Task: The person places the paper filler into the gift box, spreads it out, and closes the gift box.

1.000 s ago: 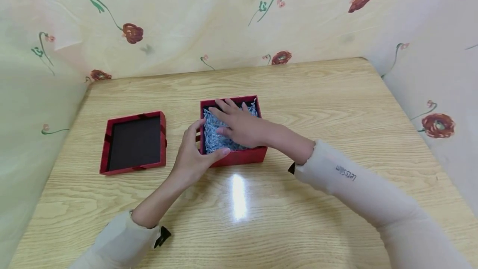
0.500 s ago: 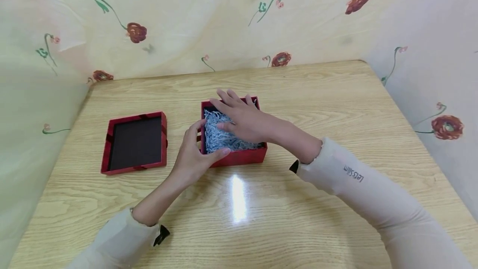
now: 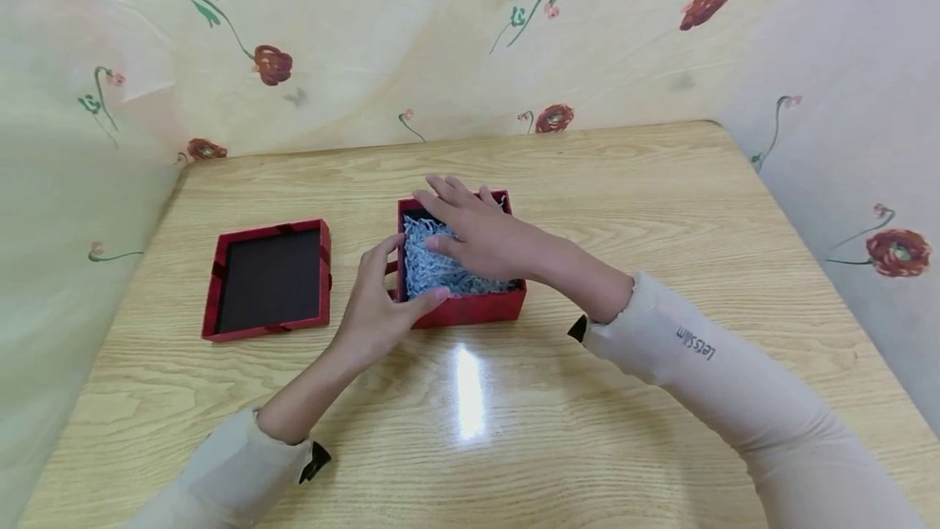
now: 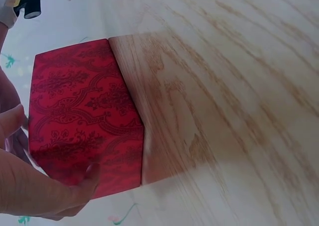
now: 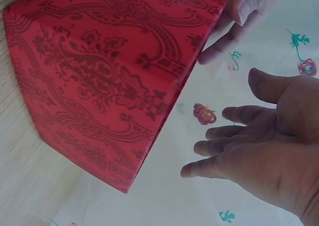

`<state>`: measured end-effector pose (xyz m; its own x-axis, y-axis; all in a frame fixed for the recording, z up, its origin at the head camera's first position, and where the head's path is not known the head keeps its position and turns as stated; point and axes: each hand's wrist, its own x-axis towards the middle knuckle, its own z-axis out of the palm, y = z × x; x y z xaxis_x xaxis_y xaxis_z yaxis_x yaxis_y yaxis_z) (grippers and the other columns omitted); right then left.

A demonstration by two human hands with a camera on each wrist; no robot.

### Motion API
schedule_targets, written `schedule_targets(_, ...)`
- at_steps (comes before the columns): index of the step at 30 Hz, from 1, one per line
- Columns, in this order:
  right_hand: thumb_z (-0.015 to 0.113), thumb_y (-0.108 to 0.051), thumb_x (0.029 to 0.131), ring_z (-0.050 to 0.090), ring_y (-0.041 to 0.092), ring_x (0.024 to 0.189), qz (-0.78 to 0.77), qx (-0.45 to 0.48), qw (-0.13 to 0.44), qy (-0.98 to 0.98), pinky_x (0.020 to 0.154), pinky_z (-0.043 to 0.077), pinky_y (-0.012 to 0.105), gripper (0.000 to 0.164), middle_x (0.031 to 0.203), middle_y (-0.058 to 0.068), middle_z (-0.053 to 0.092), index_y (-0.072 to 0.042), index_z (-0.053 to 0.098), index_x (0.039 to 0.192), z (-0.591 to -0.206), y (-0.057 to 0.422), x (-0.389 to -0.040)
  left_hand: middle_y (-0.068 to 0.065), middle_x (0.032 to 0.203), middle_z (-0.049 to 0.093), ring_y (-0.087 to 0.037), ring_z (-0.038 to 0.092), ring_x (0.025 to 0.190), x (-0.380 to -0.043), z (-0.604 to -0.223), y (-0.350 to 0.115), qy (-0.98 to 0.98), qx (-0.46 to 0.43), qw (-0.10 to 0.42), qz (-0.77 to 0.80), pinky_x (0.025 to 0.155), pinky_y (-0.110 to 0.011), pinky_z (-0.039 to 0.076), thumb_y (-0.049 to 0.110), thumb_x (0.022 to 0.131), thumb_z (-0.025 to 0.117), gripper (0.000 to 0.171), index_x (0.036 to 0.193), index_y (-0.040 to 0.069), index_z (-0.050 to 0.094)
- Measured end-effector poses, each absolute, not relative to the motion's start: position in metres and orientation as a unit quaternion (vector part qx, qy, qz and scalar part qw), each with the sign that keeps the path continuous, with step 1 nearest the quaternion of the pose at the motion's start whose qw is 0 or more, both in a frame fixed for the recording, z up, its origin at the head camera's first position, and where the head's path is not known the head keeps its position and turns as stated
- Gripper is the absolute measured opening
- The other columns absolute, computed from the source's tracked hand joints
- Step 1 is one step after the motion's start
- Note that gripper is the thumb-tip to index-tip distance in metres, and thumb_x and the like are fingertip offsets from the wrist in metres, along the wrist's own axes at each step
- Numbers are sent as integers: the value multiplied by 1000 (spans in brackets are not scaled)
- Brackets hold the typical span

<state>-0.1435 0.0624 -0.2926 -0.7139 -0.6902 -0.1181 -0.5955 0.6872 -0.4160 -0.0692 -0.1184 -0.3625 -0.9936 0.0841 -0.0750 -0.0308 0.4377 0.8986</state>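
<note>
L hand (image 3: 378,300) grips red box (image 3: 470,311) w/ blue shreds (image 3: 426,268) inside, R hand (image 3: 485,239) hovers above, fingers loosely spread, lid (image 3: 272,280) nearby on bench (image 3: 624,186) tbh

Box (image 3: 473,311) was red; walls carried darker red scroll-and-floral pattern, interior showed blackish. Shredded filler (image 3: 424,269) inside was pale grey-blue. Lid (image 3: 269,280) at left had red rim, darker red bands, blackish lining. Table (image 3: 646,219) was pale yellow-brown with wavy wood grain. Backdrop (image 3: 426,47) at far side was cream, printed with brownish-red flowers, small pink buds, green stems. Left sleeve (image 3: 223,468) and right sleeve (image 3: 723,382) were off-white; right one bore dark lettering.
</note>
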Motion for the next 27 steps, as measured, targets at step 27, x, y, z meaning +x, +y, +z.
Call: schedule_targets(27,46,-42,100,10,21,147,-296,-322,164,884,118,0,43,65,161,-2,8,-22,17,155,-294,55,-141,-9,148,38,-28,39,134,-71,-335,-164,865,-67,12,498,109,-49,32,41,98,54,63,148,12,32)
